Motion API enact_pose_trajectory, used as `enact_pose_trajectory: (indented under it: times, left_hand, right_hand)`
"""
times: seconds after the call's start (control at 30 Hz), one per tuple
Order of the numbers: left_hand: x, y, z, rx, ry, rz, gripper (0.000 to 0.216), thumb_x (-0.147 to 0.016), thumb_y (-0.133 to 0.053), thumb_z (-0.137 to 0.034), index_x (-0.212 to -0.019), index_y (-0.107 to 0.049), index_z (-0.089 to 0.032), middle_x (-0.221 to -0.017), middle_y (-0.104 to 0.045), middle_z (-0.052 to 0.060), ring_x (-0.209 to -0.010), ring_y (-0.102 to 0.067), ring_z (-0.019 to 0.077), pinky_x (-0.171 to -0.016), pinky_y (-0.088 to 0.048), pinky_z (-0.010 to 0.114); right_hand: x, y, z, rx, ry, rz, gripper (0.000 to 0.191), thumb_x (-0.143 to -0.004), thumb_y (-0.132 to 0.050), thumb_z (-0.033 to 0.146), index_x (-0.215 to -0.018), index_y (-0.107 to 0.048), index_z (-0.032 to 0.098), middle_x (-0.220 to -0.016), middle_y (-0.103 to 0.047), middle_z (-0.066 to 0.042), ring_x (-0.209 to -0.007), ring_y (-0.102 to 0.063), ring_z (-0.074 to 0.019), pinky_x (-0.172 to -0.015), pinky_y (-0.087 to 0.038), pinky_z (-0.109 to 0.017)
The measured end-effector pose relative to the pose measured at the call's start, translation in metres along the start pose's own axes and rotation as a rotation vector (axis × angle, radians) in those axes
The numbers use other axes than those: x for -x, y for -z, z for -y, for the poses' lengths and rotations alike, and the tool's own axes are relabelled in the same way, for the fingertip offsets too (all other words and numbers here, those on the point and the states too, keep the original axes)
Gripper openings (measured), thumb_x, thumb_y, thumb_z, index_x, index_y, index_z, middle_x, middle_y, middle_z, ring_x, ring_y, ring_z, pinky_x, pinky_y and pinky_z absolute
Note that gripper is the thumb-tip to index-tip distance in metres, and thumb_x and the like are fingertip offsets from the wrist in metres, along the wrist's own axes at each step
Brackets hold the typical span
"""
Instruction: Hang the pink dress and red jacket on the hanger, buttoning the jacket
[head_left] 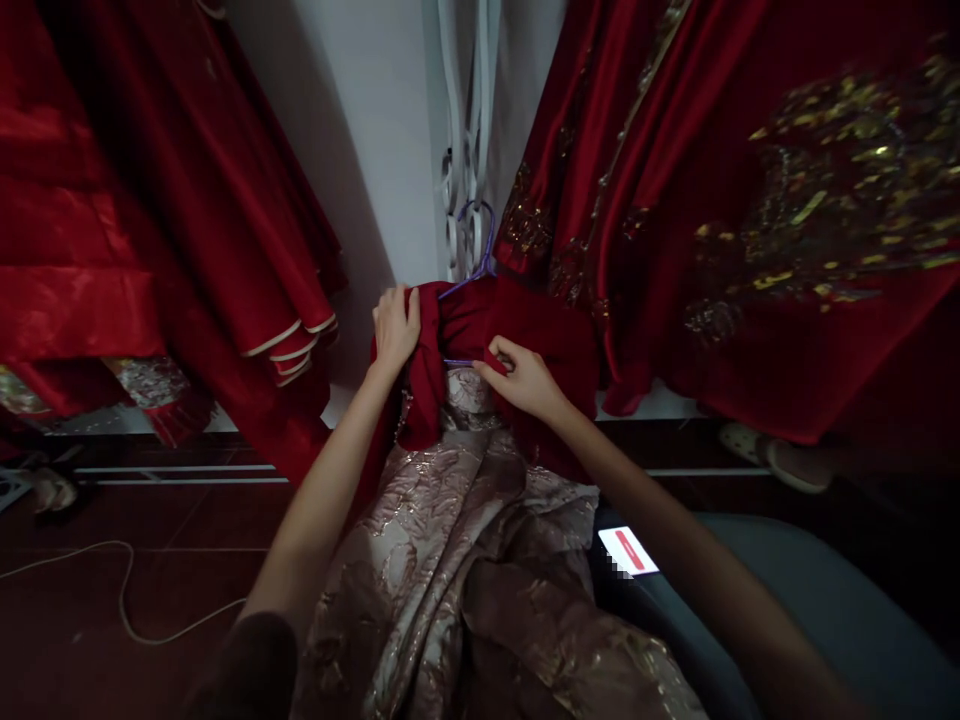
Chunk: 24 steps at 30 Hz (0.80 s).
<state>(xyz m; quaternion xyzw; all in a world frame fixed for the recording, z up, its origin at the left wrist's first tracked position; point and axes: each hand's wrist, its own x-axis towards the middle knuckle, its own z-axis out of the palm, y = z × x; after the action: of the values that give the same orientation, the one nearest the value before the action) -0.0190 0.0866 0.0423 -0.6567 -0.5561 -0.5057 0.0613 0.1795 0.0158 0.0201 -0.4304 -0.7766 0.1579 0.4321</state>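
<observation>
A red garment hangs on a purple hanger, with a shiny beige brocade dress showing beneath it. My left hand is closed over the garment's left shoulder, fingers reaching behind the cloth. Near the hanger's lower bar, my right hand pinches the garment's front edge, thumb and curled index finger together. The brocade spreads down towards me between my forearms. Its bodice is partly covered by the red cloth.
Red garments hang at the left, and gold-embellished red ones at the right. White scrolled metalwork stands behind the hanger. A lit phone lies by a dark grey seat. A cable crosses the floor; a clog-shod foot shows right.
</observation>
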Motion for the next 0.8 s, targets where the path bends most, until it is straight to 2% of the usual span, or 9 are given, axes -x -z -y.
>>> enact_pose_trajectory:
  times: [0.1, 0.13, 0.2, 0.3, 0.37, 0.5, 0.63, 0.73, 0.8]
  left_hand:
    - [0.03, -0.012, -0.019, 0.19, 0.065, -0.125, 0.035, -0.094, -0.024, -0.043, -0.088, -0.049, -0.02, -0.089, -0.058, 0.005, -0.084, -0.054, 0.0158, -0.08, -0.039, 0.027]
    - [0.042, -0.02, -0.029, 0.269, 0.087, -0.101, 0.035, -0.094, -0.024, -0.044, -0.086, -0.049, -0.021, -0.082, -0.057, 0.003, -0.076, -0.053, 0.0144, -0.075, -0.039, 0.025]
    - [0.066, -0.038, -0.048, 0.376, 0.059, 0.054, 0.031, -0.091, -0.032, -0.046, -0.078, -0.048, -0.022, -0.068, -0.051, -0.001, -0.064, -0.05, 0.0128, -0.066, -0.038, 0.023]
    - [0.092, -0.056, -0.063, 0.473, 0.068, 0.178, 0.021, -0.089, -0.041, -0.041, -0.08, -0.049, -0.023, -0.064, -0.048, -0.003, -0.058, -0.048, 0.0117, -0.062, -0.037, 0.022]
    - [0.102, -0.058, -0.061, 0.519, 0.048, 0.202, 0.01, -0.084, -0.05, -0.033, -0.088, -0.049, -0.024, -0.069, -0.051, -0.003, -0.063, -0.05, 0.0118, -0.064, -0.039, 0.022]
    - [0.115, -0.052, -0.051, 0.652, 0.025, 0.167, 0.027, -0.074, -0.06, -0.018, -0.099, -0.051, -0.024, -0.086, -0.058, 0.0, -0.081, -0.057, 0.0124, -0.078, -0.043, 0.025]
    - [0.123, -0.055, -0.052, 0.84, 0.165, 0.137, 0.031, -0.073, -0.065, -0.025, -0.1, -0.049, -0.022, -0.088, -0.061, 0.003, -0.085, -0.06, 0.0128, -0.078, -0.046, 0.026]
    - [0.123, -0.06, -0.054, 0.941, 0.283, 0.164, 0.033, -0.068, -0.07, -0.029, -0.09, -0.048, -0.021, -0.085, -0.061, 0.002, -0.081, -0.062, 0.0124, -0.073, -0.047, 0.025]
    - [0.122, -0.059, -0.054, 0.948, 0.299, 0.215, 0.029, -0.068, -0.07, -0.031, -0.085, -0.05, -0.02, -0.087, -0.062, 0.003, -0.081, -0.062, 0.0123, -0.073, -0.048, 0.025]
  right_hand:
    - [0.008, 0.005, -0.013, -0.075, -0.006, 0.012, 0.02, -0.071, -0.055, 0.027, -0.071, -0.036, 0.022, -0.059, -0.033, 0.006, -0.053, -0.031, -0.0095, -0.053, -0.027, -0.022]
    - [0.009, 0.003, -0.017, -0.121, 0.003, 0.037, 0.019, -0.07, -0.055, 0.025, -0.072, -0.036, 0.022, -0.06, -0.033, 0.006, -0.054, -0.031, -0.0093, -0.053, -0.027, -0.022]
    - [0.01, -0.001, -0.025, -0.233, 0.005, 0.069, 0.02, -0.067, -0.055, 0.023, -0.072, -0.035, 0.022, -0.063, -0.034, 0.006, -0.055, -0.034, -0.0092, -0.053, -0.03, -0.021]
    - [0.015, -0.007, -0.036, -0.397, -0.033, 0.044, 0.024, -0.066, -0.057, 0.027, -0.07, -0.035, 0.022, -0.067, -0.036, 0.005, -0.061, -0.04, -0.0097, -0.058, -0.035, -0.021]
    - [0.021, -0.006, -0.041, -0.473, -0.064, 0.012, 0.024, -0.067, -0.059, 0.03, -0.073, -0.037, 0.022, -0.072, -0.04, 0.004, -0.066, -0.044, -0.0105, -0.064, -0.039, -0.022]
    - [0.034, 0.001, -0.043, -0.551, -0.138, -0.092, 0.027, -0.07, -0.061, 0.035, -0.077, -0.038, 0.024, -0.076, -0.044, 0.003, -0.072, -0.05, -0.0118, -0.069, -0.043, -0.024]
    - [0.036, 0.005, -0.042, -0.541, -0.123, -0.099, 0.03, -0.07, -0.066, 0.038, -0.083, -0.042, 0.024, -0.08, -0.047, 0.002, -0.07, -0.051, -0.0112, -0.066, -0.045, -0.024]
    - [0.034, 0.005, -0.043, -0.483, -0.124, -0.188, 0.029, -0.072, -0.065, 0.039, -0.086, -0.045, 0.024, -0.083, -0.05, 0.001, -0.071, -0.053, -0.0116, -0.067, -0.046, -0.025]
    - [0.034, 0.003, -0.043, -0.464, -0.133, -0.253, 0.029, -0.072, -0.065, 0.039, -0.087, -0.046, 0.024, -0.084, -0.053, 0.0, -0.074, -0.055, -0.0127, -0.069, -0.048, -0.026]
